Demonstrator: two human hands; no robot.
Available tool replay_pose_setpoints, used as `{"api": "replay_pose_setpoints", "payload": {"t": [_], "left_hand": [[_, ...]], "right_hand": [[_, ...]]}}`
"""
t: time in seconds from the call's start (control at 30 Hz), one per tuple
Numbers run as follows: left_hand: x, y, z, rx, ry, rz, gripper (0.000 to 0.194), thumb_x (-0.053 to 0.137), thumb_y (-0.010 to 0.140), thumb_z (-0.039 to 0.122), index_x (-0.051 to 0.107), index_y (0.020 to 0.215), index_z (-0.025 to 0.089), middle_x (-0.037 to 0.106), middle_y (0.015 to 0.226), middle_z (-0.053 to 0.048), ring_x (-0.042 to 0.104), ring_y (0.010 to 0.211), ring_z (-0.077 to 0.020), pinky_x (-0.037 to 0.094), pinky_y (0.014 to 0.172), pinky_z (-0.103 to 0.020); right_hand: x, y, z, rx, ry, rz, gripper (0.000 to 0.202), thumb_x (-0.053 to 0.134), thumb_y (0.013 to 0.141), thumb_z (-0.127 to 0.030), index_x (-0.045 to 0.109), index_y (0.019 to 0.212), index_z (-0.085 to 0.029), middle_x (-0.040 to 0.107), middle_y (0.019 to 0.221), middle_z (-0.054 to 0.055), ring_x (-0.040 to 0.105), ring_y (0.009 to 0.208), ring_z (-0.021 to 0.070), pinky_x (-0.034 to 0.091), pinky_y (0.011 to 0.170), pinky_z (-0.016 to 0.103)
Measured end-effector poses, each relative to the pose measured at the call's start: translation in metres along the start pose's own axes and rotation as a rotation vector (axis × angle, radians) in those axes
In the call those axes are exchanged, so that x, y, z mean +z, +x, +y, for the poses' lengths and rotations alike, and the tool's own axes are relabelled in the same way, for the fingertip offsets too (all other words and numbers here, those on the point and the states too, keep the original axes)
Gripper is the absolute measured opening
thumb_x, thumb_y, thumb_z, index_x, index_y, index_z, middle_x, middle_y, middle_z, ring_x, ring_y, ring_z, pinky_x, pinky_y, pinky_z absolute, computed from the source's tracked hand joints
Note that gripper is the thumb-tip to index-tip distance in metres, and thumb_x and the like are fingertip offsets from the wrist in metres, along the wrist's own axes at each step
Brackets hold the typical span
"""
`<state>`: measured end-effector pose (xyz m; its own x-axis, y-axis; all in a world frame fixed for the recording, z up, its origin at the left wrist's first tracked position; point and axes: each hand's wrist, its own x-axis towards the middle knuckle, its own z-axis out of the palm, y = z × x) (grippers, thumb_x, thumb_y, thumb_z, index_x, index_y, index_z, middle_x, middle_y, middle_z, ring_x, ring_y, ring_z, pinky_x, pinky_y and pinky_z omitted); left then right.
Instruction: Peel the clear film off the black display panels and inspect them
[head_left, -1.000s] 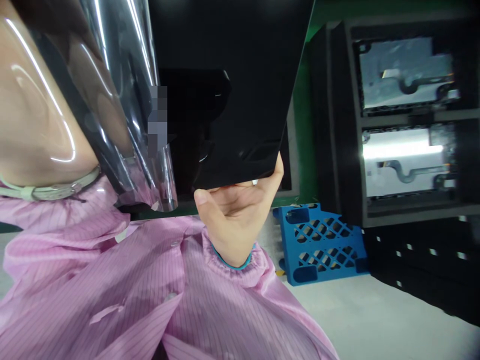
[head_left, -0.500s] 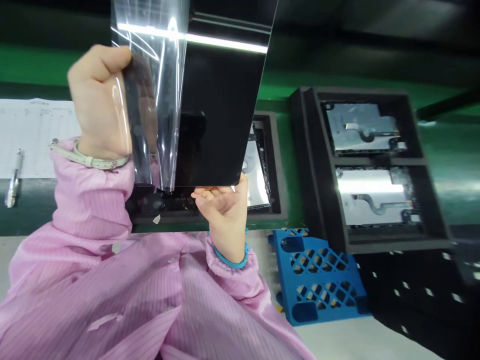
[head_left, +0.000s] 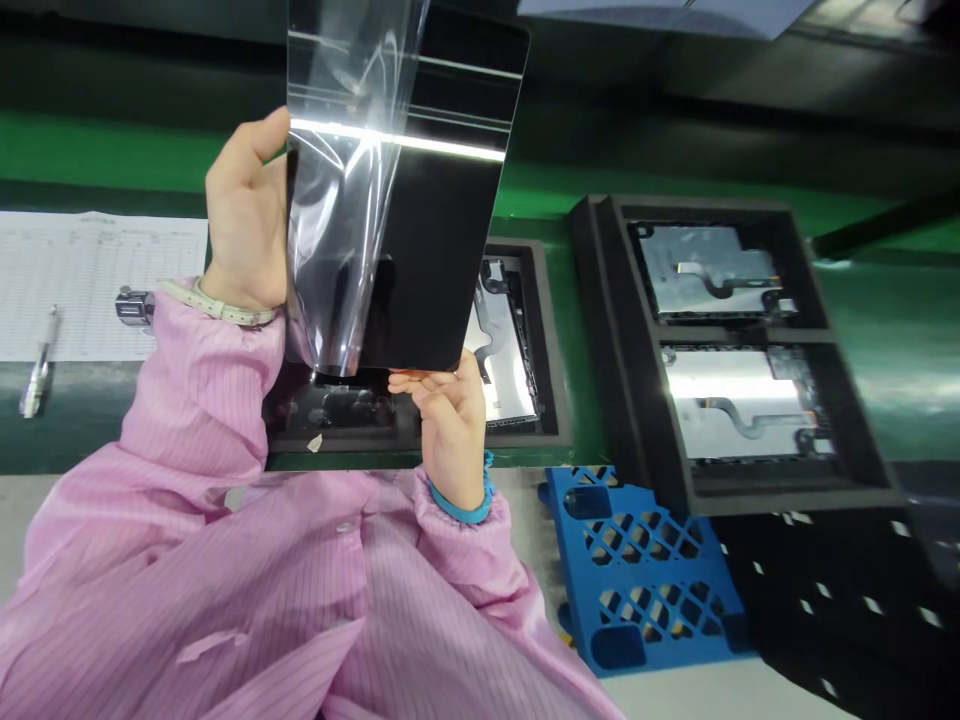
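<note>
A black glassy screen panel (head_left: 439,250) is held up tilted above the bench, with a bright light strip reflected across it. Clear plastic film (head_left: 330,220) lies curled over its left part. My left hand (head_left: 244,220) is closed on the film's left edge, thumb at the front; its other fingers are partly hidden. At the panel's lower right corner, my right hand (head_left: 454,425) grips the bottom edge, fingers bent beneath it. Below both hands sits a dark foam tray (head_left: 553,345) holding a silver-backed screen part (head_left: 514,365), partly covered by the panel.
Rightward, a stacked foam tray (head_left: 645,420) holds two silver-backed screen parts. A blue plastic lattice crate (head_left: 645,570) stands below the bench edge. On the left lie a printed sheet (head_left: 97,260) and a pen (head_left: 39,365). A small white scrap (head_left: 315,442) is on the near tray.
My left hand has moved right with the film edge, closer to the panel. The panel appears slightly lower and smaller, and more of the tray behind it shows. My right hand keeps its grip.
</note>
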<state>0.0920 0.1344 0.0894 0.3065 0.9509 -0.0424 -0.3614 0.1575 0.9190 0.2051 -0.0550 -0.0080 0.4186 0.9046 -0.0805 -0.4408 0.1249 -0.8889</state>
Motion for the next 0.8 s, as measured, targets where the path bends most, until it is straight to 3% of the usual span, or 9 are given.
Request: {"api": "replay_pose_setpoints", "payload": {"t": [0.07,0.13,0.33,0.5,0.57,0.63,0.7,0.8], "left_hand": [[-0.002,-0.003,0.001,-0.068,0.003,-0.091,0.041,0.042,0.104,0.047,0.056,0.092,0.011,0.065,0.112,-0.009,0.057,0.133,-0.0389,0.051,0.106,-0.062],[-0.002,-0.005,0.001,-0.111,0.004,-0.142,0.048,0.042,0.103,0.055,0.059,0.103,0.010,0.066,0.119,-0.010,0.057,0.133,-0.0442,0.052,0.101,-0.066],[0.004,-0.006,0.003,-0.112,0.073,-0.096,0.048,0.030,0.106,0.043,0.061,0.115,0.008,0.067,0.125,-0.010,0.055,0.135,-0.0469,0.053,0.097,-0.069],[0.010,-0.008,0.005,-0.076,0.064,-0.198,0.054,0.018,0.108,0.037,0.062,0.116,0.007,0.063,0.129,-0.009,0.051,0.139,-0.0474,0.052,0.097,-0.069],[0.009,-0.008,0.005,-0.021,0.068,-0.235,0.054,0.017,0.108,0.034,0.062,0.114,0.006,0.061,0.131,-0.009,0.051,0.139,-0.0465,0.052,0.097,-0.068],[0.008,-0.008,0.004,0.030,0.121,-0.212,0.052,0.018,0.108,0.033,0.063,0.113,0.007,0.060,0.130,-0.008,0.053,0.138,-0.0456,0.053,0.098,-0.066],[0.008,-0.008,0.004,0.041,0.208,-0.133,0.051,0.019,0.108,0.035,0.062,0.115,0.009,0.061,0.126,-0.005,0.053,0.138,-0.0460,0.052,0.098,-0.067],[0.009,-0.010,0.004,0.022,0.276,-0.032,0.046,0.024,0.107,0.039,0.062,0.117,0.015,0.063,0.120,-0.003,0.049,0.142,-0.0442,0.051,0.103,-0.065]], "right_hand": [[0.001,0.000,-0.001,0.005,0.001,0.026,0.028,0.064,0.075,-0.020,0.059,0.103,-0.024,0.074,0.087,-0.003,0.072,0.078,0.0146,0.060,0.078,0.034],[0.002,0.000,-0.002,0.008,0.007,0.050,0.023,0.062,0.077,-0.024,0.062,0.099,-0.024,0.072,0.087,-0.002,0.073,0.078,0.0162,0.060,0.076,0.036],[0.004,0.001,-0.003,0.008,0.044,0.063,0.028,0.054,0.087,-0.045,0.063,0.101,-0.022,0.071,0.086,0.000,0.072,0.077,0.0167,0.060,0.071,0.035],[0.003,0.000,-0.002,0.015,0.069,0.080,0.028,0.055,0.089,-0.047,0.064,0.099,-0.023,0.072,0.082,0.000,0.072,0.074,0.0167,0.059,0.072,0.035],[0.002,0.000,-0.002,0.012,0.099,0.099,0.037,0.049,0.092,-0.055,0.065,0.099,-0.022,0.074,0.079,0.001,0.072,0.073,0.0177,0.058,0.070,0.035],[0.002,0.000,-0.002,0.014,0.105,0.111,0.054,0.037,0.094,-0.067,0.066,0.100,-0.022,0.075,0.077,0.003,0.073,0.071,0.0196,0.058,0.068,0.037],[0.002,0.000,-0.002,0.015,0.094,0.112,0.058,0.035,0.095,-0.070,0.067,0.099,-0.022,0.075,0.076,0.004,0.074,0.071,0.0200,0.058,0.067,0.037],[0.001,-0.001,-0.002,0.005,0.071,0.121,0.027,0.057,0.094,-0.050,0.067,0.094,-0.024,0.073,0.078,-0.001,0.074,0.070,0.0162,0.059,0.067,0.031]]}}
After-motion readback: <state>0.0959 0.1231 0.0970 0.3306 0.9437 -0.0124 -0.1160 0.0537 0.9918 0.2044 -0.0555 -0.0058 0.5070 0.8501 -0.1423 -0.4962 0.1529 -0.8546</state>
